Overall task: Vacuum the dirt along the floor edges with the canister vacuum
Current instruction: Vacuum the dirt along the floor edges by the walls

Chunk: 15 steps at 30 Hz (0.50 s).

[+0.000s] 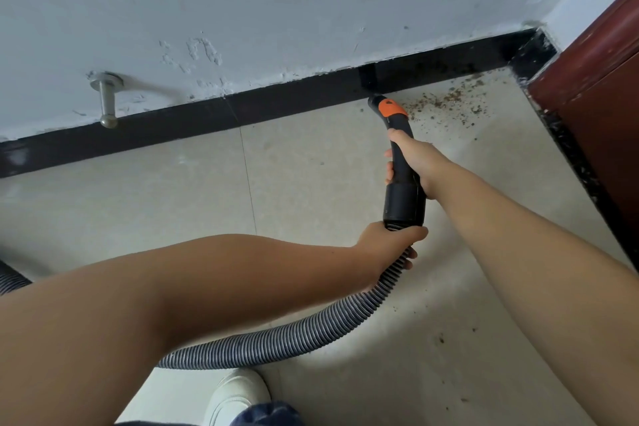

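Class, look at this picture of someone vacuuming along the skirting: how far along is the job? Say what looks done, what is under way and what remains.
Done: the floor along the skirting left of the nozzle looks free of dirt. Under way: the right hand grips the black handle, the left hand holds the ribbed hose, and the nozzle sits at the skirting. Left: the dirt toward the corner, plus stray specks nearer the person.

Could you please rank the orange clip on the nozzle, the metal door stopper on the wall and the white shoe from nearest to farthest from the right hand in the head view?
From the right hand:
1. Orange clip, just ahead of it on the nozzle.
2. White shoe, down at the bottom edge, to the left.
3. Metal door stopper, far left on the wall.
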### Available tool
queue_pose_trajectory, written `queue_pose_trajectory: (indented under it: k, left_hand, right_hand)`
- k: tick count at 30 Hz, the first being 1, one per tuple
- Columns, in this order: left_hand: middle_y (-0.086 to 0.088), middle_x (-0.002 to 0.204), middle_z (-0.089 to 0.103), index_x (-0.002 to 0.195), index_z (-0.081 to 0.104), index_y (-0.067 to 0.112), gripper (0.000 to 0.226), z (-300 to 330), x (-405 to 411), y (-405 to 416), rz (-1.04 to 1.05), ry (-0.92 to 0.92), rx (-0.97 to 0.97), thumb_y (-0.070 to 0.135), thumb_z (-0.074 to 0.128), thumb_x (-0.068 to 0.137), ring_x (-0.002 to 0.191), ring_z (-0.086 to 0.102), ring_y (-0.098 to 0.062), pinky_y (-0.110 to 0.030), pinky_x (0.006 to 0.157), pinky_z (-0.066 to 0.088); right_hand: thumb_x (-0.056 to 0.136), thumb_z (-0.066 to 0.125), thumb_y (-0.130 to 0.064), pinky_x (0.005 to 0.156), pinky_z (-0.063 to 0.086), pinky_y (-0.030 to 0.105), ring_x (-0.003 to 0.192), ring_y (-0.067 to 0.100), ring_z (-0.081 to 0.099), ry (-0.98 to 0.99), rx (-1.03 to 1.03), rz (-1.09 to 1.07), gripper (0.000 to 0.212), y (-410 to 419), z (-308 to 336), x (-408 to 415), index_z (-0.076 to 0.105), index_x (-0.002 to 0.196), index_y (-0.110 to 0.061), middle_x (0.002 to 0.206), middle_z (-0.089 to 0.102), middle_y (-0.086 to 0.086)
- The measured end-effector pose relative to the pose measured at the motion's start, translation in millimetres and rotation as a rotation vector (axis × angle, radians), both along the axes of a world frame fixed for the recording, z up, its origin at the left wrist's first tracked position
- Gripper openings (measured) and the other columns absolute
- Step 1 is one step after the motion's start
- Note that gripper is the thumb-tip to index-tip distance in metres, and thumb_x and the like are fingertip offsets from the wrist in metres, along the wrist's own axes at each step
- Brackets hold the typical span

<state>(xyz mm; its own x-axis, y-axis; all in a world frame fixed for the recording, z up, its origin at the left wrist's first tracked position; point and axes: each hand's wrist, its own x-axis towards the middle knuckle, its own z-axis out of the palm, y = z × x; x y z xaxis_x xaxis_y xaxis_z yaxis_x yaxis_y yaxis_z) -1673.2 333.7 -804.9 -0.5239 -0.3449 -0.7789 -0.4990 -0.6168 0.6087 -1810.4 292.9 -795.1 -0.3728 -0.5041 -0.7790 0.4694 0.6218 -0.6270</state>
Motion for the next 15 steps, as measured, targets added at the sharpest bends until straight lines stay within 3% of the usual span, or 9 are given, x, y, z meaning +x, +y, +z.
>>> queue_pose_trajectory:
  k: [11, 15]
  left_hand:
    - [-0.002, 0.073, 0.061, 0.104, 0.057, 0.012, 0.026, 10, 1, 5, -0.002, -0.003, 0.025, 0.029, 0.066, 0.088, 0.056, 0.058, -0.013, -0.018, 0.052, 0.048]
    - [-0.002, 0.073, 0.061, 0.103, 0.056, 0.013, 0.025, 12, 8, 23, -0.012, -0.023, 0.071, 0.03, 0.066, 0.087, 0.058, 0.058, -0.013, -0.018, 0.051, 0.047]
  right_hand:
    - [0.093, 0.06, -0.04, 0.044, 0.052, 0.024, 0.038, 0.017, 0.052, -0.009, 0.021, 0.049, 0.034, 1, 8, 3, 0.052, 0.098, -0.007, 0.056, 0.055, 0.006]
    - [0.093, 0.059, -0.043, 0.048, 0.052, 0.025, 0.042, 0.018, 0.052, -0.028, 0.029, 0.159, 0.039, 14, 6, 10, 0.054, 0.1, -0.005, 0.055, 0.055, 0.006]
